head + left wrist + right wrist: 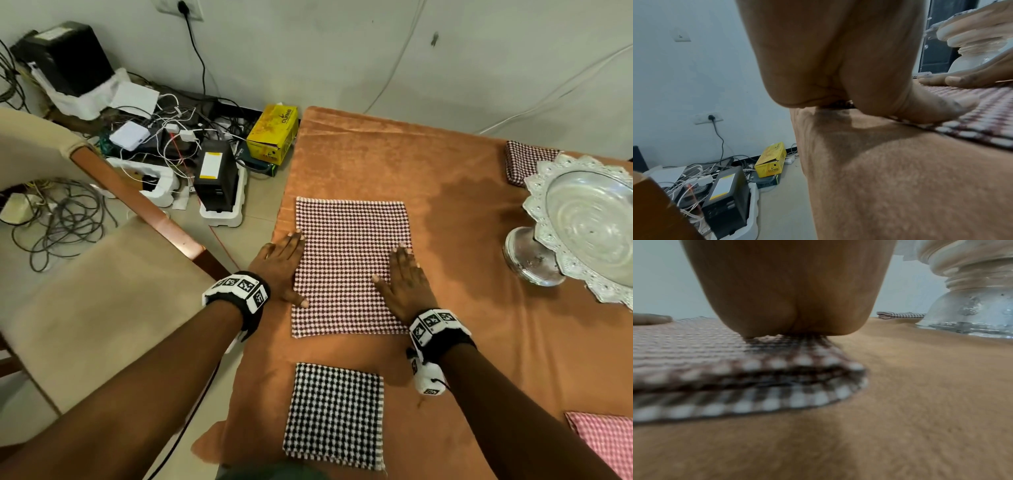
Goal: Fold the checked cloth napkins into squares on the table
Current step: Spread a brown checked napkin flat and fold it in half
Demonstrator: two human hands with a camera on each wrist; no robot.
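A maroon-and-white checked napkin (349,267) lies folded in layers on the orange tablecloth (462,212). My left hand (284,267) lies flat along its left edge, fingers straight, thumb on the cloth. My right hand (406,277) presses flat on its right side, fingers straight. In the right wrist view the palm (789,301) bears down on the napkin's stacked layers (748,381). In the left wrist view the left hand's thumb (937,110) rests on the napkin (982,116). A black-and-white checked napkin (334,414) lies folded square nearer me.
A silver pedestal dish (589,222) stands at the right, with a folded maroon checked napkin (524,161) behind it. A pink checked cloth (606,442) lies at the near right. Left of the table are a padded chair (102,294), a yellow box (274,133) and tangled cables.
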